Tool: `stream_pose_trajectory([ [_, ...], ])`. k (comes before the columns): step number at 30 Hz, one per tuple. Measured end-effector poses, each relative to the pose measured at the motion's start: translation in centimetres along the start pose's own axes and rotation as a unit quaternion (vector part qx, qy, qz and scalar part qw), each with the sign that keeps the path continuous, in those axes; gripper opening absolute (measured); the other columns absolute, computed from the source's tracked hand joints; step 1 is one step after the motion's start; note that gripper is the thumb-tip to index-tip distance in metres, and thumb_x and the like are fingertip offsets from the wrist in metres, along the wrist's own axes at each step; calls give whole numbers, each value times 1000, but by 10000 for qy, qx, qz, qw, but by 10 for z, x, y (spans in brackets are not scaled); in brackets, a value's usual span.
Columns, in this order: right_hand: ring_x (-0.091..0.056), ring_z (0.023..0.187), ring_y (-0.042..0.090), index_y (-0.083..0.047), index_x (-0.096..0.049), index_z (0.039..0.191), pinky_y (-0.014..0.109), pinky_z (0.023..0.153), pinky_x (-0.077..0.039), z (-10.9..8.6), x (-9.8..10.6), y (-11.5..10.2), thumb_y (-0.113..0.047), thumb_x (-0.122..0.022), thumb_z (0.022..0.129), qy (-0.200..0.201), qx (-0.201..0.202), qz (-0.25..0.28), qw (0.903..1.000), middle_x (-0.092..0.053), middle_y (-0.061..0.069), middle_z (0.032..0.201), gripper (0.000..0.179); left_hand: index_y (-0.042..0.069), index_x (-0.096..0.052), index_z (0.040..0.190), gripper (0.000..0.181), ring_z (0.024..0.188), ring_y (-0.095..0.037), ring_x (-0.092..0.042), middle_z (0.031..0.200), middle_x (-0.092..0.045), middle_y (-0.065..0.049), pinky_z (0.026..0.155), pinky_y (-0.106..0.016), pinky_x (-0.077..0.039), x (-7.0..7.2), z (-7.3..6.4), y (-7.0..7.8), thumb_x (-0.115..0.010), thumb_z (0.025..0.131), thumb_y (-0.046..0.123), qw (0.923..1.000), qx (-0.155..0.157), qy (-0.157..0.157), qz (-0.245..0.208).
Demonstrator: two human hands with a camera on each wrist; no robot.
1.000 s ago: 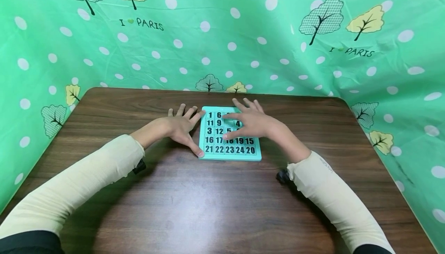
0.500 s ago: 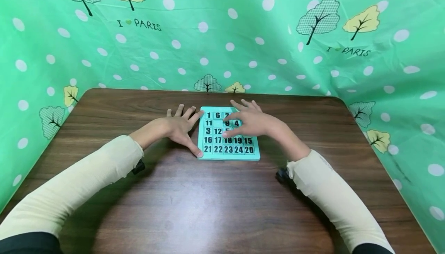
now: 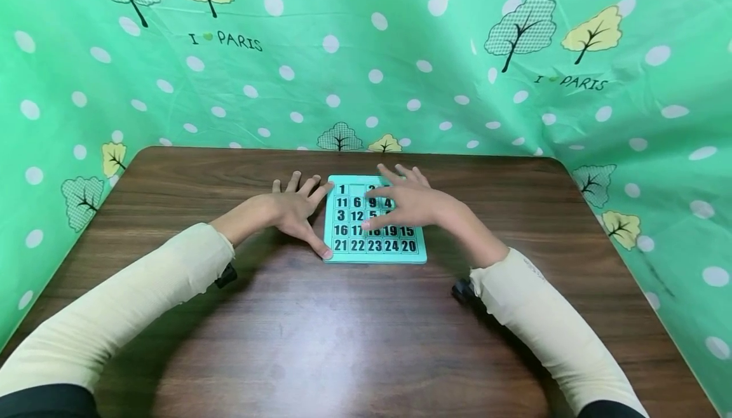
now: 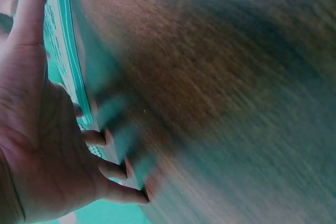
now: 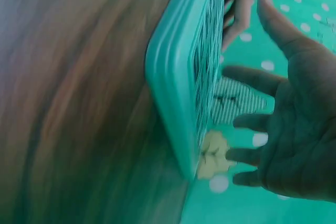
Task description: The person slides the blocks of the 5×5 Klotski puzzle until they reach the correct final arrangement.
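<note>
A turquoise number slide puzzle (image 3: 366,238) lies flat on the table, its tiles printed with black numbers. The gap among the tiles is in the top row, just right of 1; tile 6 sits directly below it. My left hand (image 3: 297,211) is spread along the puzzle's left side, thumb at the near corner and index finger at the far one. Over the puzzle's right part is my right hand (image 3: 417,203), fingers extended, covering several tiles. Whether its index fingertip touches a tile I cannot tell. The right wrist view shows the puzzle's thick rim (image 5: 170,77) beside the fingers.
The brown wooden table (image 3: 309,342) surrounds the puzzle. Behind and at both sides hangs a green dotted cloth (image 3: 366,43) with printed trees. Pale sleeves (image 3: 149,284) cover both forearms, with a small black device (image 3: 464,291) at the right wrist.
Tile 9 has slid one place right, then tile 6 has slid down from the top row, so the gap has moved left and up. The right hand shifted slightly; the left stayed.
</note>
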State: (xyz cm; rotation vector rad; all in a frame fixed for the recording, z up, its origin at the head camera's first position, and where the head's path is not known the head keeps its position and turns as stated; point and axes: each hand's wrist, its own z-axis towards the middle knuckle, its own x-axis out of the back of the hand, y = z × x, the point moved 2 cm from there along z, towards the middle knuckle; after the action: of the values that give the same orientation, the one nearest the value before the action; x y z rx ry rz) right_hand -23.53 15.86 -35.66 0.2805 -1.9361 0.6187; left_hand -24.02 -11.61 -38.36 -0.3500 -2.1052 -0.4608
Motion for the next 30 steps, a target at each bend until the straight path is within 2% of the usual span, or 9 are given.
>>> stream_pose_trajectory([
  [4,1,176,56,-26,-56,168,75,139,6,2,-1,12,-78,-72,98,163,-294,101,9994,-2,20,191,89,31,14,182,163,173,-55,20,191,15,-15,132,-87,3,0,-1,0,-83,69,96,10000,-37,-13,-31],
  [11,0,175,57,-29,-53,170,75,140,4,13,-3,-2,-79,-70,99,159,17,69,9998,-1,19,191,88,30,15,182,163,174,-55,18,192,14,-16,132,-87,2,1,-1,0,-82,70,97,10000,-28,-2,54],
  [16,0,176,55,-29,-65,160,77,138,4,-3,3,-4,-74,-74,99,170,-34,-94,9998,-4,18,192,76,31,17,181,163,173,-54,20,191,15,-15,132,-87,3,4,0,1,-81,69,98,10000,-66,1,73],
  [20,3,176,55,-31,-64,162,78,138,5,-12,3,0,-74,-74,99,-7,-137,-210,9997,-1,17,192,78,32,17,181,163,173,-54,20,191,15,-15,132,-87,3,4,0,0,-81,70,98,9999,-55,8,94],
  [23,3,176,55,-32,-56,169,76,139,6,-8,2,3,-76,-73,98,22,-226,-226,9995,0,18,192,84,32,18,181,163,174,-54,20,191,15,-15,132,-87,3,4,0,-1,-81,69,98,9999,-24,1,100],
  [26,2,176,56,-32,-55,169,76,139,5,-2,2,4,-77,-73,98,124,-276,-246,9992,-1,19,192,86,32,17,181,164,174,-54,20,191,15,-15,132,-87,3,2,0,-1,-81,69,99,10000,-27,-27,87],
  [30,2,176,56,-34,-59,166,77,138,6,4,0,-3,-76,-74,98,134,-42,-171,9998,-1,18,192,81,31,16,182,163,173,-55,18,191,14,-15,132,-87,2,1,0,-1,-81,69,99,10000,-22,-47,67],
])
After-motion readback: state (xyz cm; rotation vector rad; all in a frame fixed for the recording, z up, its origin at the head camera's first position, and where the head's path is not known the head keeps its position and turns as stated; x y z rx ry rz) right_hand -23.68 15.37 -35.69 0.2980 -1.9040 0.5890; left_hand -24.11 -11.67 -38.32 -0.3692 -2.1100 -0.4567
